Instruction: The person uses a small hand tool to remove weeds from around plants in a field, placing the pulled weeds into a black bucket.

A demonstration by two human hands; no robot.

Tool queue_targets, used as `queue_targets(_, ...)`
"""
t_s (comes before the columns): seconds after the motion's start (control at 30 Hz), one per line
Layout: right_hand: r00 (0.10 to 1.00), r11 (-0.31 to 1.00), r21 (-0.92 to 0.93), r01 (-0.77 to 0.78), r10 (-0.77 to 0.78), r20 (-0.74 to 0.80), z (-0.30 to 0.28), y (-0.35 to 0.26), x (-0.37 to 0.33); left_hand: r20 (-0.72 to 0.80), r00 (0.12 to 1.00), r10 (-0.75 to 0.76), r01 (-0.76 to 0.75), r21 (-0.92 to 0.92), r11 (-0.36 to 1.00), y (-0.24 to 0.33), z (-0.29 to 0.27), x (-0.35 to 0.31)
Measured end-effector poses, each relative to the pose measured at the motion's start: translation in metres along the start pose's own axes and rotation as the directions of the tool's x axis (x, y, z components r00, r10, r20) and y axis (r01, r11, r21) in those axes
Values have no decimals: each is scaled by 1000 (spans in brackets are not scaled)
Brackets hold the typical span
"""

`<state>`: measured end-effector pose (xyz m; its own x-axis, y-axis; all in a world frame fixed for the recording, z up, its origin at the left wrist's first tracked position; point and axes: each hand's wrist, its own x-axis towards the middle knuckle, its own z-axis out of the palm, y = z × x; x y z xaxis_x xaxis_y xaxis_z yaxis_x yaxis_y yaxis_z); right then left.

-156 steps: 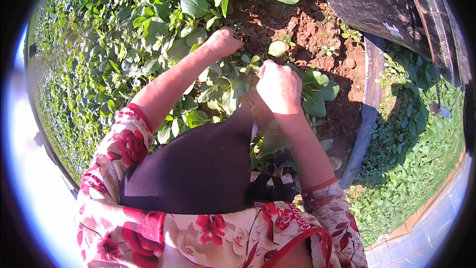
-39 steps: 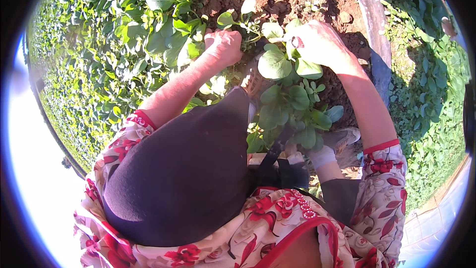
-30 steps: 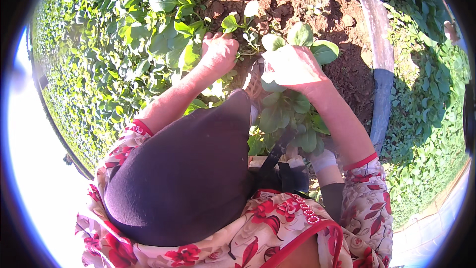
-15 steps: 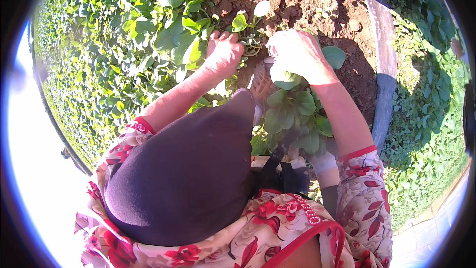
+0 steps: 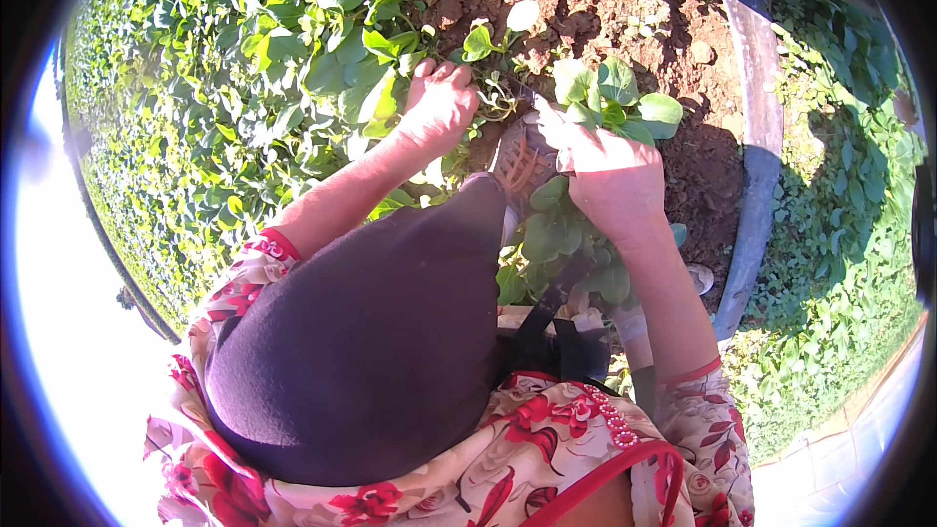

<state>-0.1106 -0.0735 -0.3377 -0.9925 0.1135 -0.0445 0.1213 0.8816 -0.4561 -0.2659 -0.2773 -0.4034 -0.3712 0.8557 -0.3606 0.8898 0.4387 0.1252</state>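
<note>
My left hand (image 5: 441, 107) is closed, its fingers curled down at the edge of the leafy green bed (image 5: 342, 73). What it grips is hidden; thin weedy stems (image 5: 498, 98) lie just beside its fingertips. My right hand (image 5: 615, 171) is closed around a young leafy green plant (image 5: 615, 98), whose rounded leaves stick out beyond the knuckles. A thin dark shape near its fingertips is too unclear to name. Below the right wrist, more broad leaves (image 5: 551, 229) show beside my leg. A small seedling (image 5: 478, 43) stands ahead of the hands.
Between the hands is a grey shoe (image 5: 522, 161) with orange laces. Cloddy brown soil (image 5: 586, 0) lies ahead. A pale curved border strip (image 5: 756, 137) runs along the right, with more low greens (image 5: 830, 234) past it. Dark purple cloth (image 5: 351, 332) hides part of the lower view.
My right hand has turned and drawn back toward me, so the leaves in its grip now show above it. The left hand has stayed nearly in place.
</note>
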Motion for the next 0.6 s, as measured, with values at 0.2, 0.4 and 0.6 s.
queue_targets(0.2,978,991,132,3,-30,206,50,-19,35,-222,971,84,-102,-73,992,6,6,-6)
queue_targets(0.4,983,995,92,-45,28,182,15,-42,-5,-180,977,114,-128,-64,990,16,-11,-42)
queue_targets(0.6,926,985,17,-174,158,343,-23,-40,-24,-146,982,118,-122,-23,992,15,26,-70)
